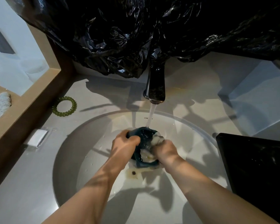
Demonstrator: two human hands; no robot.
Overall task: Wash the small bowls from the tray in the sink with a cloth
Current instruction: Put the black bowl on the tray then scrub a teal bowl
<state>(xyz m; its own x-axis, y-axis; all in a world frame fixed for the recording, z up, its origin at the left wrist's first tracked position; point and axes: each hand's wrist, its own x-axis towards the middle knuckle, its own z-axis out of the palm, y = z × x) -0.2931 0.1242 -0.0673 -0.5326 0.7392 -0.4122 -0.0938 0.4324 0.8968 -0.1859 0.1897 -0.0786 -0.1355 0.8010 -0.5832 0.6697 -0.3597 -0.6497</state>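
**Small bowl under the tap: wet and slick, hold by the rim**

Obs. One small bowl, dark teal, is held low over the middle of the white sink, just far of the drain. It is tilted, with its opening turned toward the right. The stream from the tap lands on its far rim.

Left hand: fingers curled over the bowl's left rim and clamped on it. Right hand: fingers closed round a pale cloth, which is wadded and pushed into the bowl's hollow.

Handling (judgement):
- The bowl looks rigid and light enough for one hand. I cannot tell whether it is glazed ceramic or hard plastic.
- It is running wet, so treat it as slippery. If it is ceramic, a slip onto the hard basin could chip it.
- The best hold is the rim and wall, with fingers over the lip and the palm backing the outside, as the left hand has it. Keeping it low in the basin shortens any fall.
- The cloth is soft and soaked and takes the bowl's curve. It can be gripped bunched anywhere and should be pressed rather than dragged.

Surroundings: a dark tray sits on the worktop at the near right. Its load is too dark to make out. A green bead bracelet lies on the far left, and black plastic sheeting hangs behind the tap
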